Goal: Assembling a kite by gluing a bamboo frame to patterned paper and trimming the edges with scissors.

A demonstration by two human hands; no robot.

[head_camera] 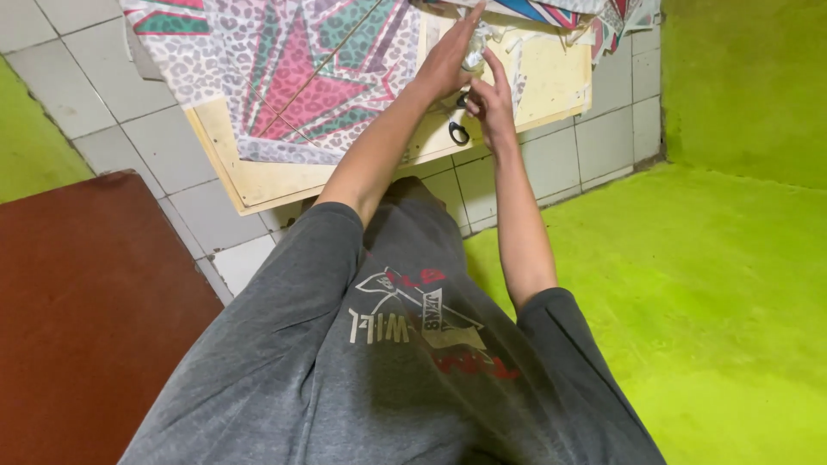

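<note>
A leopard-print paper sheet (301, 69) with a pink star and teal patches lies on a pale wooden board (258, 176) on the tiled floor. A thin stick (323, 62) runs diagonally across it. My left hand (446, 67) and my right hand (493, 105) meet at the sheet's right edge. Together they pinch a small clear crumpled piece (475, 53), plastic or tape. Black-handled scissors (459, 132) lie on the board just under my right hand. My grey shirt fills the bottom of the view.
A reddish-brown flat surface (82, 319) sits at the lower left. Bright green carpet (689, 301) covers the right side, and a green wall (741, 77) rises at the top right. More patterned paper (594, 17) lies at the top edge. White floor tiles (594, 138) surround the board.
</note>
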